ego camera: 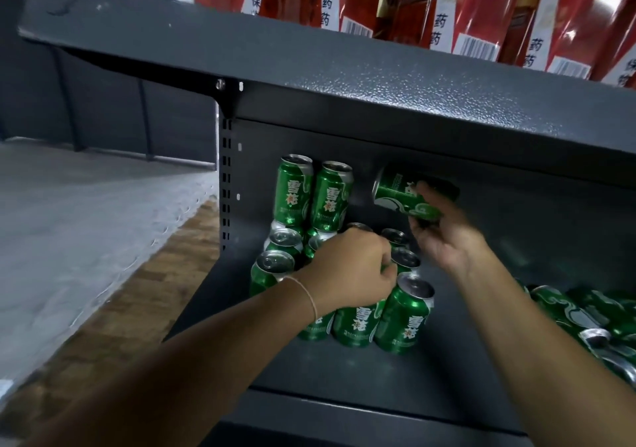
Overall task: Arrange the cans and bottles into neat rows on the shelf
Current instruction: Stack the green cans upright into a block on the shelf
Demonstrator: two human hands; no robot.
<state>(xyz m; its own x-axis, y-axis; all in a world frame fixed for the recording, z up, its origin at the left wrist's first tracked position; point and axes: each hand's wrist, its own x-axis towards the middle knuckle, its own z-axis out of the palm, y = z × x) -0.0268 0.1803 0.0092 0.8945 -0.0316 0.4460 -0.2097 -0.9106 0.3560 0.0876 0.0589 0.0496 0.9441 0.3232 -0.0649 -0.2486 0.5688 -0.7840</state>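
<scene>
Green beer cans stand in rows on the dark grey shelf (447, 371), and two more cans (311, 193) sit stacked on top at the back left. My left hand (347, 269) reaches over the standing group, its fingers curled round the top of a middle can (356, 322). Above the rows my right hand (444, 236) grips a green can (399, 191) lying sideways in the air. One can (404, 315) stands at the front right of the group.
Several loose green cans (585, 319) lie on their sides in a heap at the shelf's right end. A grey upper shelf (344, 68) overhangs, carrying red packets (481, 2). Left of the shelf upright (225, 178) are grey and wood-patterned floor.
</scene>
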